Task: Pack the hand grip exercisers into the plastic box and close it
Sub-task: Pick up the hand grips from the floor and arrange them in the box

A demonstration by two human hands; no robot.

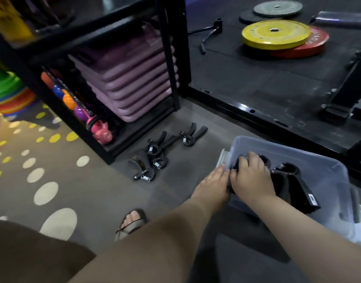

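A clear plastic box (pixel 328 172) sits open on the grey floor at the right, with black hand grip exercisers (pixel 292 176) lying inside. My right hand (pixel 251 178) reaches into the box with its fingers curled over a black exerciser at the box's left end. My left hand (pixel 212 184) is at the box's near-left wall, fingertips touching the same black piece. Several more black exercisers (pixel 155 154) with metal springs lie on the floor left of the box, one (pixel 190 134) apart at the far end. No lid can be made out for sure.
A black metal rack (pixel 171 58) stands behind the loose exercisers, holding stacked purple step boards (pixel 130 78) and colourful dumbbells (pixel 97 131). Yellow and red weight plates (pixel 277 35) lie on the black mat beyond. My sandalled foot (pixel 132 221) is on the floor near the box.
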